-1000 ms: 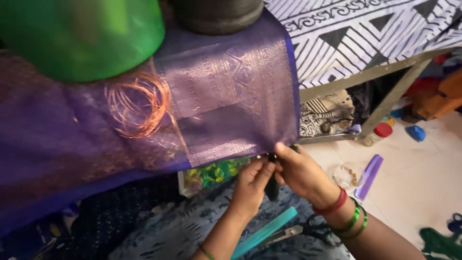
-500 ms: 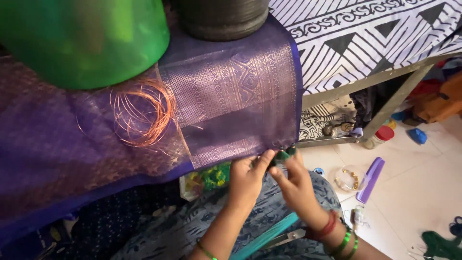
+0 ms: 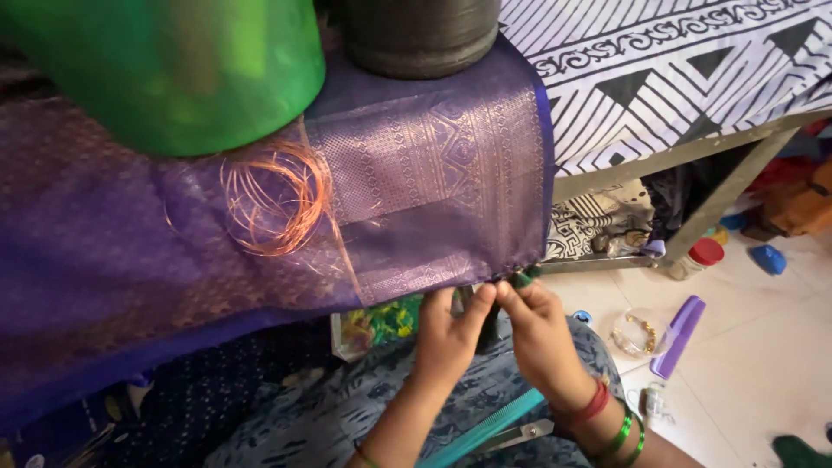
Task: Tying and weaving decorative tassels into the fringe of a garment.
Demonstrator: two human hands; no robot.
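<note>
hands: my left hand (image 3: 446,334) and right hand (image 3: 539,334) pinching purple cloth (image 3: 416,208) hem
change: both slid down since last frame, working fringe

There are 2 bare hands, the left hand (image 3: 446,334) and the right hand (image 3: 539,334). 1 purple woven cloth with a patterned gold border (image 3: 416,191) hangs there, with 1 loose coil of orange thread (image 3: 273,204) on it. Above sit 1 shiny green rounded container (image 3: 173,69) and 1 dark ribbed cylindrical pot (image 3: 416,35). On the floor lie 1 purple plastic comb (image 3: 678,336), 1 red-lidded jar (image 3: 698,257) and 1 small blue object (image 3: 768,258).
</note>
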